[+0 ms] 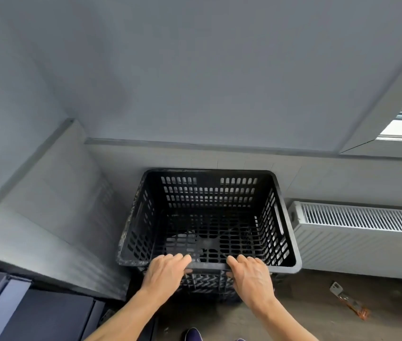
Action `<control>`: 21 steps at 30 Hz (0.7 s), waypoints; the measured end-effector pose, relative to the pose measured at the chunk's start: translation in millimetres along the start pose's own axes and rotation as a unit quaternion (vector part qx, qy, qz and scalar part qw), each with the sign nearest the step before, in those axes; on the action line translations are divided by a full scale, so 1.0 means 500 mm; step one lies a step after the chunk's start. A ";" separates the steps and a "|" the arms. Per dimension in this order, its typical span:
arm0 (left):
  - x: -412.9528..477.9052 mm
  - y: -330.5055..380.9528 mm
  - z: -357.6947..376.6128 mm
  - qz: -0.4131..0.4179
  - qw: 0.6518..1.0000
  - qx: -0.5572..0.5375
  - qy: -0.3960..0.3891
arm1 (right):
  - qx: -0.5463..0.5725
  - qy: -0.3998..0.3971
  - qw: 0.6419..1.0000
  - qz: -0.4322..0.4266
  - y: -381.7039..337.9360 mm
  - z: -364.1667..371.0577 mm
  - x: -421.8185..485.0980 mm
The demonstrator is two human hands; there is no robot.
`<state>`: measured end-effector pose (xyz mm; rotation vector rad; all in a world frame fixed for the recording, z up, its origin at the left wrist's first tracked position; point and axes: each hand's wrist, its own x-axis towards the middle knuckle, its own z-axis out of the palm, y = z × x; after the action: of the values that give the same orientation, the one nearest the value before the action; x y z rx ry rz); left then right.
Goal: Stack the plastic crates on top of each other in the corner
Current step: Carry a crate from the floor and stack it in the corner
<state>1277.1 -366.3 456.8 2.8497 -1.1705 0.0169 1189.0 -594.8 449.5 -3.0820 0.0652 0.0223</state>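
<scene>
The left hand (165,269) and right hand (251,276) grip one long rim of the top black crate (209,193), fingers curled over the edge and a gap between the two hands. It sits on a second black crate (207,283) just left of the white radiator (357,232), against the same grey wall (219,94). A small metal tool (345,297) lies on the floor (293,316) below the radiator.
</scene>
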 end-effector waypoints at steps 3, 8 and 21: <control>-0.001 0.000 0.021 -0.011 1.000 -0.008 -0.016 | -0.006 -0.013 1.000 0.004 -0.003 0.016 0.004; -0.007 0.008 0.042 -0.023 0.999 -0.012 -0.042 | -0.002 -0.043 0.999 0.007 0.006 0.023 0.005; -0.017 -0.019 -0.003 -0.082 0.971 -0.176 -0.136 | 0.029 -0.147 0.984 -0.092 0.020 -0.003 0.053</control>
<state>1277.9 -353.5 457.7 2.6696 -0.8601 -0.5491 1214.9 -605.8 449.8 -2.9742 -0.2264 0.4571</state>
